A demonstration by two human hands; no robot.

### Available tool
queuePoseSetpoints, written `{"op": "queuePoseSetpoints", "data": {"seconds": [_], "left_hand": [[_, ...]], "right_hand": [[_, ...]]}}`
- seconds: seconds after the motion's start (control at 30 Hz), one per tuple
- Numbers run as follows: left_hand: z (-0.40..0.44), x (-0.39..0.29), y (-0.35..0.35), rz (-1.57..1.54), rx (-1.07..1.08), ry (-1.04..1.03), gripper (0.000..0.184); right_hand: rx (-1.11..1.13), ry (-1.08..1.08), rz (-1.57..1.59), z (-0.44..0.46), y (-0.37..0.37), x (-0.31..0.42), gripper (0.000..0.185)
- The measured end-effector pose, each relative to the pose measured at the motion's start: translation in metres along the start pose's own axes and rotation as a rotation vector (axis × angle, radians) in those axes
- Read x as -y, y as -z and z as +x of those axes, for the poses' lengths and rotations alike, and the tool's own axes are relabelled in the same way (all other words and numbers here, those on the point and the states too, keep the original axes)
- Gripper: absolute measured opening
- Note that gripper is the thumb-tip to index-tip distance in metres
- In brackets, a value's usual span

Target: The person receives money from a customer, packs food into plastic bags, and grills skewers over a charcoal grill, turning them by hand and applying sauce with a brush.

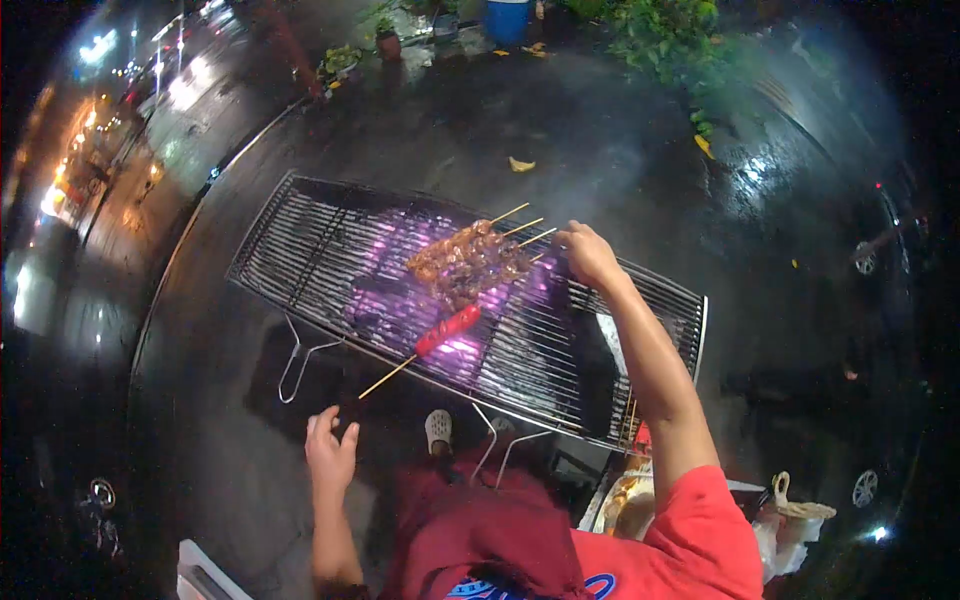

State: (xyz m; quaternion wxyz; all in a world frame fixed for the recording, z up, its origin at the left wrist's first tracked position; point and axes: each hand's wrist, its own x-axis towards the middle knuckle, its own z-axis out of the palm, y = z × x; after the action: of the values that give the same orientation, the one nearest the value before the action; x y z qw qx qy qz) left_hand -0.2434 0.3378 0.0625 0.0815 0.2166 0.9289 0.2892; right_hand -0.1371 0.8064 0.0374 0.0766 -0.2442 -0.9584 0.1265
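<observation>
Several skewers of browned meat (470,262) lie side by side on the long charcoal grill (540,350), their sticks pointing to the upper right. My right hand (585,250) is at the stick ends with fingers closed together, seemingly on one of them; the exact grip is too small to make out. A red sausage on a stick (448,330) rests near the front edge of the grill, its stick sticking out toward me. Below that stick's end, my left hand (332,445) hangs with thumb and fingers apart, holding nothing.
Purple-glowing coals lie under the grate's middle. Wire handles (295,370) stick out at the grill's front. A container with food (630,500) stands at lower right, beside plastic bags (783,540). A blue bin (507,20) and plants (660,40) stand beyond the wet pavement.
</observation>
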Motion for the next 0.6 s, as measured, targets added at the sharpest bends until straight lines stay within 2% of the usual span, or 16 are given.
{"op": "queuePoseSetpoints", "data": {"seconds": [0.13, 0.2, 0.27, 0.33, 0.37, 0.47, 0.6], "left_hand": [[-0.067, 0.109, -0.048, -0.104, 0.003, 0.311, 0.036], [-0.107, 0.144, -0.067, -0.086, 0.139, 0.438, 0.033], [-0.168, 0.244, -0.117, -0.259, 0.174, 0.437, 0.022], [-0.200, 0.243, -0.111, -0.186, 0.472, 0.687, 0.019], [-0.217, 0.244, -0.108, -0.175, 0.537, 0.746, 0.018], [-0.260, 0.254, -0.107, -0.264, 0.499, 0.816, 0.017], [-0.271, 0.262, -0.112, -0.407, 0.355, 0.794, 0.017]], "right_hand": [[0.018, 0.095, 0.019, 0.006, -0.008, -0.009, 0.015], [-0.026, 0.168, 0.044, 0.009, -0.011, -0.011, 0.010], [0.002, 0.193, 0.041, 0.008, -0.002, -0.007, 0.009], [0.022, 0.205, 0.039, 0.009, 0.006, -0.006, 0.010], [0.031, 0.212, 0.038, 0.011, 0.008, -0.006, 0.010], [-0.097, 0.333, 0.053, 0.015, 0.011, -0.020, 0.011], [0.124, 0.335, 0.177, 0.027, 0.001, -0.043, 0.022]]}}
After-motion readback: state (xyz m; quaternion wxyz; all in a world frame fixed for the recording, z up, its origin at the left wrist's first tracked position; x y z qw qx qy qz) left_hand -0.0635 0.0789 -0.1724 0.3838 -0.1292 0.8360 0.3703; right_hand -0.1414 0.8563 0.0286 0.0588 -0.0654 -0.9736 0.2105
